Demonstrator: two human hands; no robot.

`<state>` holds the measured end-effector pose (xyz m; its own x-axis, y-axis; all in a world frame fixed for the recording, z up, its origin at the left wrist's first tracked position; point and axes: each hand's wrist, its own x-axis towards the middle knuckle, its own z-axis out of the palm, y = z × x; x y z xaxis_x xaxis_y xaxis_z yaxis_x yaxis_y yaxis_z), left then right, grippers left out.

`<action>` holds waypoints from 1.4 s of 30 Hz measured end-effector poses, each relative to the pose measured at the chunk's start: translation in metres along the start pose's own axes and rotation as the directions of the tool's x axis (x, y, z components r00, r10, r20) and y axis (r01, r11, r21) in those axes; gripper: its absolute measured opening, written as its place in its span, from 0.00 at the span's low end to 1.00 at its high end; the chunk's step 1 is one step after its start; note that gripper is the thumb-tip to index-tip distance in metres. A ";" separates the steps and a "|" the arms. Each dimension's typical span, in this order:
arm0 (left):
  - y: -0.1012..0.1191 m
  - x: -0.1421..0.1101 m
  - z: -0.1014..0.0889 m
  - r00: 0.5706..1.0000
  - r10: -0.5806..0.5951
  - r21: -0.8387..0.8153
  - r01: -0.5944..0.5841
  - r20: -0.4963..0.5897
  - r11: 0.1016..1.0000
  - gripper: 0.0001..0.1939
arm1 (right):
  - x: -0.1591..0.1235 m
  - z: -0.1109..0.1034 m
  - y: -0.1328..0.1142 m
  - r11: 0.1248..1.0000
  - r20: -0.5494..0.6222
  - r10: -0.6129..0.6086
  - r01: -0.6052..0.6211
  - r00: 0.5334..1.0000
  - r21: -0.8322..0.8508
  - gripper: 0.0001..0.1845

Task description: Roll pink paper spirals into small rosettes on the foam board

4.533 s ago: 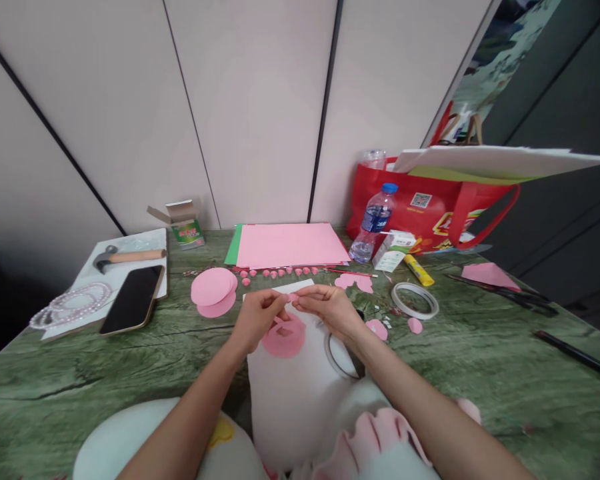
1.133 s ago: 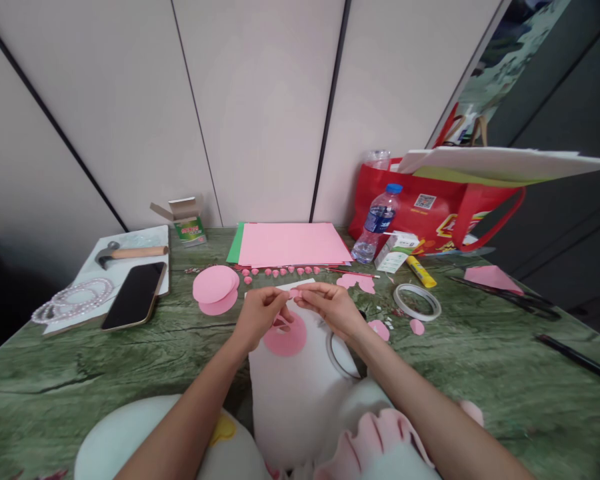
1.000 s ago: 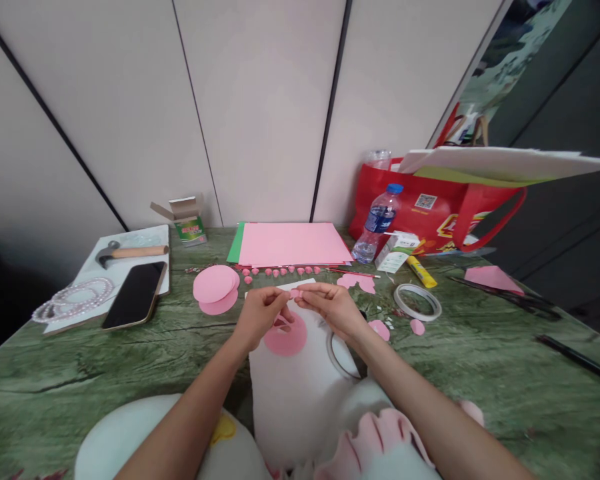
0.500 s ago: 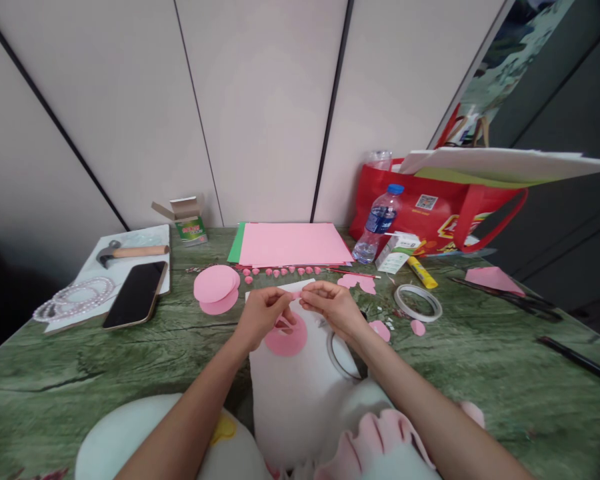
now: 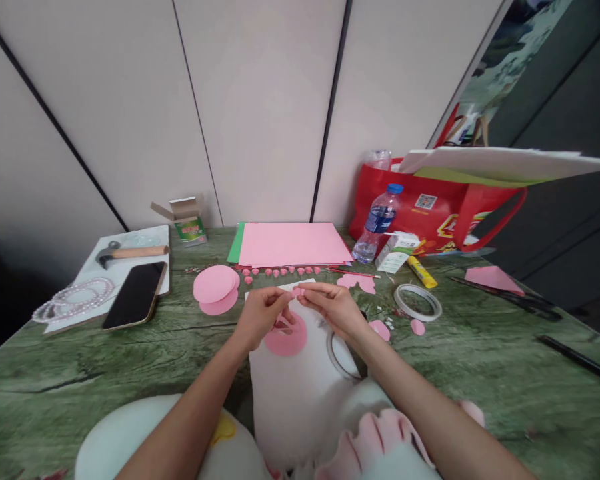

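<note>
Between my two hands is a small pink paper piece [image 5: 297,292], pinched at the fingertips. My left hand [image 5: 266,315] grips its left side with thumb and forefinger. From the right, my right hand [image 5: 332,307] closes its fingertips on the same piece. Below them a pink paper circle [image 5: 286,337] lies on a white sheet [image 5: 275,400], partly covered by my left fingers. Beside my right wrist a roll of tape [image 5: 341,357] rests on the white surface. A row of small pink paper pieces [image 5: 283,271] lies just beyond my hands.
Pink paper circles [image 5: 215,287] are stacked at left, near a phone [image 5: 136,295] and a hammer [image 5: 135,253]. Pink sheets [image 5: 295,244] lie at the back. A bottle [image 5: 379,227], small carton [image 5: 398,252], glue stick [image 5: 422,272], tape roll [image 5: 418,303] and red bag [image 5: 430,213] stand or lie right.
My right fingers have shifted slightly left and straightened a little over the small pink paper piece. My left hand has stayed almost still.
</note>
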<state>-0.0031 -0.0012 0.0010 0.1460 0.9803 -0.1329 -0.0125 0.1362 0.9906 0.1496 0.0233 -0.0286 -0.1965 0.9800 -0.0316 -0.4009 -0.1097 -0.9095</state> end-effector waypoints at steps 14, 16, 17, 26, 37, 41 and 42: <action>-0.001 0.000 0.000 0.999 0.029 0.043 -0.030 0.019 0.999 0.10 | 0.000 -0.002 0.002 1.000 -0.011 -0.022 0.021 1.000 -0.017 0.13; -0.001 0.000 -0.001 0.999 0.032 0.042 -0.033 0.024 0.999 0.10 | 0.001 -0.002 0.002 1.000 -0.012 -0.019 0.019 1.000 0.005 0.12; -0.001 0.000 -0.001 0.999 0.033 0.039 -0.034 0.025 0.999 0.11 | 0.001 -0.001 0.002 1.000 -0.007 -0.016 0.017 1.000 0.016 0.12; 0.002 -0.001 0.000 0.999 0.030 0.051 -0.030 0.017 0.998 0.11 | 0.001 -0.003 0.002 1.000 0.015 0.001 -0.001 1.000 0.012 0.13; 0.000 0.000 0.000 0.998 0.046 0.047 -0.047 0.036 0.998 0.11 | 0.001 -0.003 0.002 1.000 0.005 -0.017 0.017 1.000 0.014 0.11; 0.001 0.000 0.000 0.999 0.039 0.029 -0.040 0.038 0.999 0.11 | 0.002 -0.002 0.003 1.000 -0.004 -0.020 0.020 1.000 0.024 0.11; 0.001 -0.001 0.000 0.999 0.038 0.025 -0.039 0.037 0.999 0.11 | 0.002 -0.002 0.003 0.999 -0.001 -0.016 0.016 1.000 0.030 0.11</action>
<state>-0.0034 -0.0016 0.0018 0.1817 0.9789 -0.0934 0.0062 0.0939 0.9956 0.1497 0.0253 -0.0321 -0.1891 0.9818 -0.0171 -0.4309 -0.0986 -0.8970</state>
